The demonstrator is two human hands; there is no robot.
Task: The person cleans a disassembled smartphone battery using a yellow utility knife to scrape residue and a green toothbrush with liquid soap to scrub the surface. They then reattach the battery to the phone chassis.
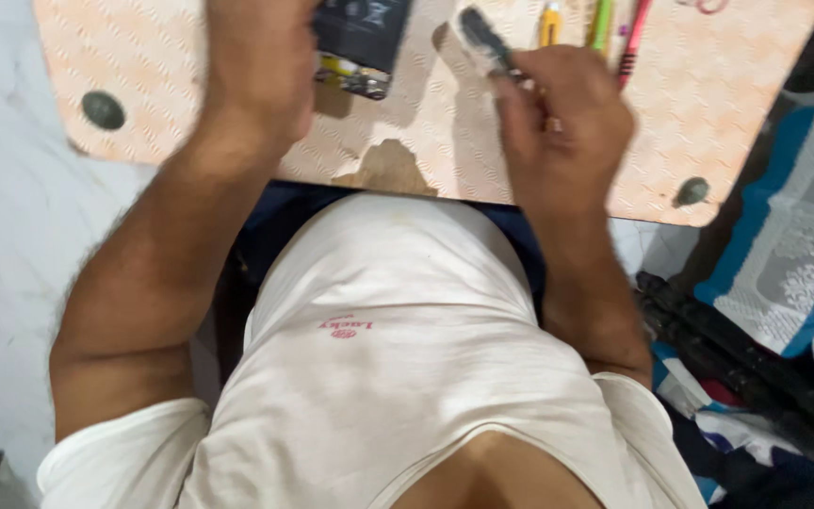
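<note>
My left hand [258, 66] rests on a dark flat device [362, 38] with an exposed yellow and metal end, holding it down at the top edge of a pale patterned board [426, 123]. Closed in my right hand [562, 123] is a small dark-tipped tool [484, 40], blurred, whose tip points up and left toward the device. The upper part of the device is cut off by the frame.
Yellow, green and pink pens or tools [600, 24] lie on the board beyond my right hand. The board has two round dark studs [104, 110] and a worn patch at its near edge. Patterned cloth [793, 245] and a black object lie on the right.
</note>
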